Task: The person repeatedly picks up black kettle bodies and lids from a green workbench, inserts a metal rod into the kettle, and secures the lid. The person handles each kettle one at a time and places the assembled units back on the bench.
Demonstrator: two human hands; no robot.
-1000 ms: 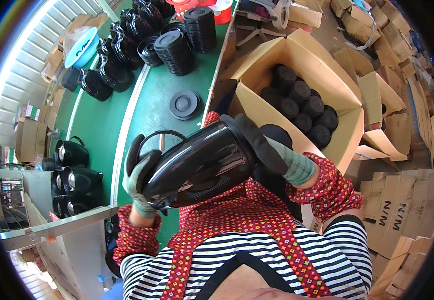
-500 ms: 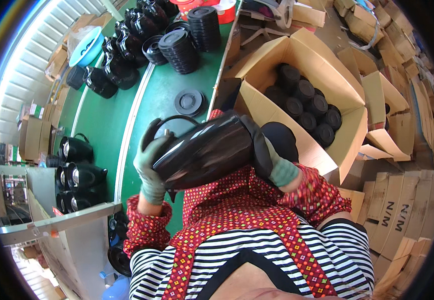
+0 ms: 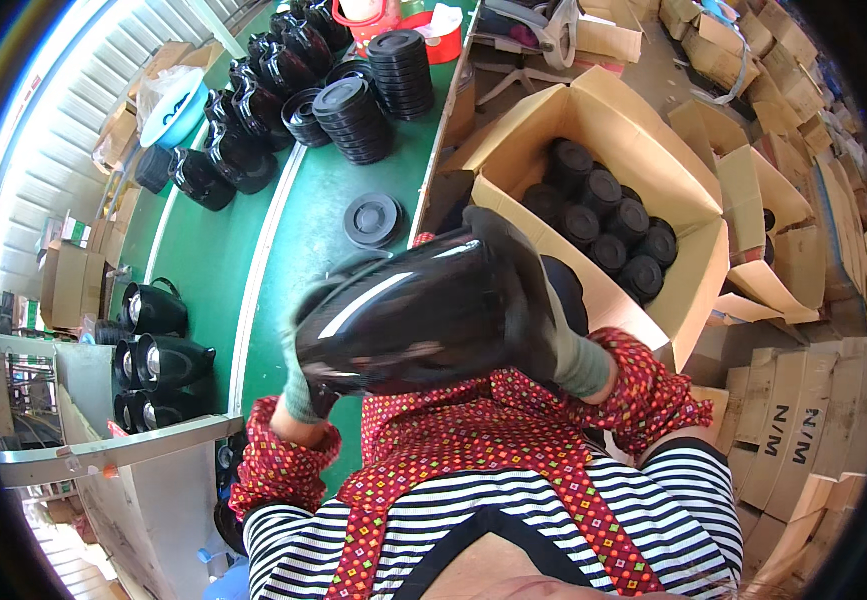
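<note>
Glossy black, tapered, plastic-looking jug (image 3: 404,315) is between the fingers: green-and-black-gloved right hand (image 3: 529,295) wraps its wide end, matching left hand (image 3: 299,335) too blurry to tell. Probably light, stiff, slippery; I'd cradle both ends.

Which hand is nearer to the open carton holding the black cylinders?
Right. The right hand, on one end of the black pot, is just left of the open carton; the left hand, at the pot's other end, is farther left.

From my remote seat I see a green bench (image 3: 304,205) bearing stacked black lids (image 3: 354,125) toward eleven o'clock, black jugs (image 3: 239,155) toward ten, more jugs (image 3: 176,362) near nine.
</note>
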